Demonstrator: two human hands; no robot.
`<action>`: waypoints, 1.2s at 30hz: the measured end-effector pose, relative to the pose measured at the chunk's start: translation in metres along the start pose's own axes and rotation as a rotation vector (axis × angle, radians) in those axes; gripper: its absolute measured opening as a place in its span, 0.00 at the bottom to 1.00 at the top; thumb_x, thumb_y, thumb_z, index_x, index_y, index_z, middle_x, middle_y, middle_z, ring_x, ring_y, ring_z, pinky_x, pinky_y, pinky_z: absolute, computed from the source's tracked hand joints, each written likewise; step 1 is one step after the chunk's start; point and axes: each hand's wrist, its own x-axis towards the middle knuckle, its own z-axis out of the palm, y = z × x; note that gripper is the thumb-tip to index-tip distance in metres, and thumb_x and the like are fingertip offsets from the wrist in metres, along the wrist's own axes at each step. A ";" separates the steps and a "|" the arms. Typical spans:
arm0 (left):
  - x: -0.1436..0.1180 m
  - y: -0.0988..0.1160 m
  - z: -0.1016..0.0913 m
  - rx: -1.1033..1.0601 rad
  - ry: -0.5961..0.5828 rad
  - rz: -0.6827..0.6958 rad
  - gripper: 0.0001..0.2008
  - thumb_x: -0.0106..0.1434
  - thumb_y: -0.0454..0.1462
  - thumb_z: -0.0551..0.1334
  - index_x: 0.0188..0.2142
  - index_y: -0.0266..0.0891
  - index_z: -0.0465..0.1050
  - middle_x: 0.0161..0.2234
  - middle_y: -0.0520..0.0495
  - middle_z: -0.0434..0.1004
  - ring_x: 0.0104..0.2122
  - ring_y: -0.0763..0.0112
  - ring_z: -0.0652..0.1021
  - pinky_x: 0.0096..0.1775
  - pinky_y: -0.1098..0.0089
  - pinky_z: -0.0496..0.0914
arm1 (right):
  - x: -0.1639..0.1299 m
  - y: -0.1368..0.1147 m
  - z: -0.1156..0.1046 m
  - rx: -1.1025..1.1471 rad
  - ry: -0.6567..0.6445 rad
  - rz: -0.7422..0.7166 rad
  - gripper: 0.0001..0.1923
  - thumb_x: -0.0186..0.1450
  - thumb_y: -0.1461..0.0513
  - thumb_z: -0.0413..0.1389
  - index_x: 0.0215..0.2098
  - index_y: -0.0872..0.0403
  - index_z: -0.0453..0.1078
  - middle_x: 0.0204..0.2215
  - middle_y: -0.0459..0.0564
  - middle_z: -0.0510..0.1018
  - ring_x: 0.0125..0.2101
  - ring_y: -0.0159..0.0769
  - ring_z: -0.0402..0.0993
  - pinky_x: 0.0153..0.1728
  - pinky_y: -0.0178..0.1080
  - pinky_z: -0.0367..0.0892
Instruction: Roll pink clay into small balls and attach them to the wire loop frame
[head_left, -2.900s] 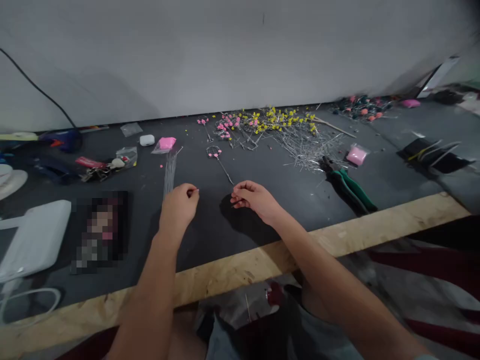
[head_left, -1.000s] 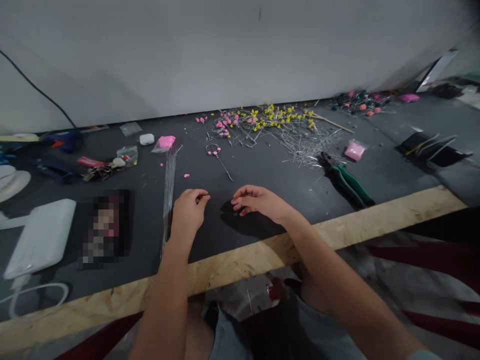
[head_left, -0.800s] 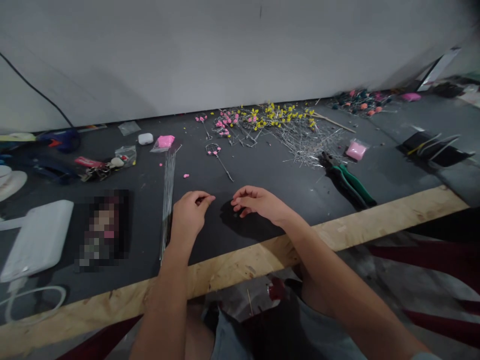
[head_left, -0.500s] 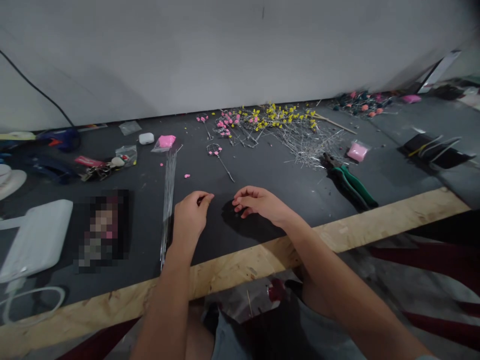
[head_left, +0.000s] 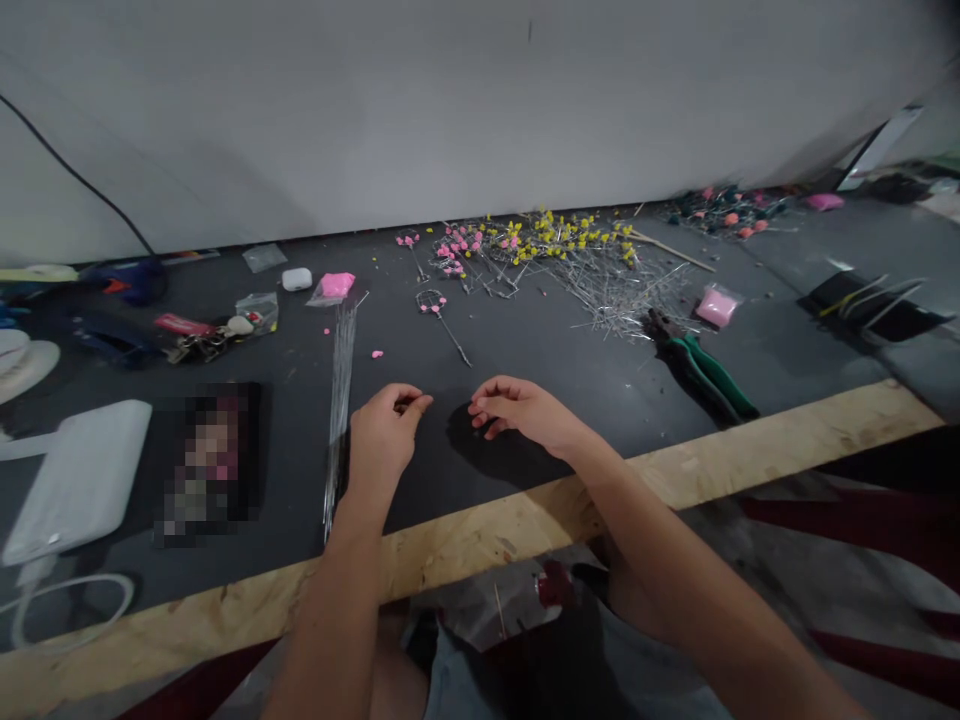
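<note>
Since three seconds ago, left hand [head_left: 382, 435] drew off the wire bundle [head_left: 339, 400], fingertips pinched; contents unclear. Right hand [head_left: 525, 410] curls loosely, seemingly empty.

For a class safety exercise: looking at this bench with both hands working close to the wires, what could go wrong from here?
1. The left hand lies right beside the bundle of thin wires; a wire end might prick it or be knocked off the wooden table edge.
2. The loose pink bead could roll away.
3. The heap of cut wires near the green-handled pliers may snag a reaching right hand.
</note>
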 end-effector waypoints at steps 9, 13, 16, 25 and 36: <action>0.001 -0.002 0.003 -0.008 0.014 0.008 0.09 0.58 0.42 0.60 0.33 0.40 0.74 0.31 0.49 0.78 0.31 0.69 0.76 0.35 0.70 0.67 | -0.001 0.001 0.000 -0.022 -0.006 -0.016 0.01 0.59 0.65 0.54 0.31 0.56 0.66 0.30 0.48 0.73 0.29 0.28 0.70 0.27 0.32 0.68; 0.000 -0.005 0.005 -0.018 0.037 0.020 0.12 0.61 0.44 0.57 0.35 0.39 0.74 0.30 0.48 0.78 0.30 0.69 0.76 0.34 0.69 0.67 | -0.002 0.000 0.001 -0.026 -0.002 -0.002 0.01 0.59 0.66 0.53 0.31 0.56 0.66 0.30 0.48 0.73 0.28 0.28 0.70 0.26 0.31 0.67; 0.001 -0.006 0.006 0.051 0.064 0.084 0.09 0.58 0.41 0.60 0.33 0.38 0.74 0.31 0.47 0.77 0.31 0.68 0.75 0.36 0.69 0.67 | -0.002 0.000 0.001 -0.026 0.006 0.002 0.01 0.59 0.66 0.53 0.30 0.56 0.66 0.30 0.48 0.73 0.28 0.27 0.70 0.26 0.31 0.67; 0.003 -0.020 0.009 0.350 0.013 0.281 0.15 0.63 0.37 0.53 0.46 0.37 0.71 0.45 0.41 0.74 0.47 0.59 0.71 0.50 0.59 0.62 | 0.000 0.004 0.000 -0.052 0.004 -0.022 0.01 0.59 0.65 0.54 0.31 0.56 0.66 0.30 0.48 0.73 0.29 0.28 0.70 0.26 0.31 0.67; -0.009 -0.020 0.001 0.357 -0.013 0.296 0.19 0.62 0.40 0.55 0.52 0.34 0.66 0.49 0.39 0.72 0.49 0.59 0.70 0.52 0.58 0.62 | -0.001 0.005 0.000 -0.074 -0.009 -0.037 0.02 0.59 0.64 0.54 0.30 0.55 0.66 0.30 0.47 0.73 0.28 0.28 0.69 0.26 0.31 0.67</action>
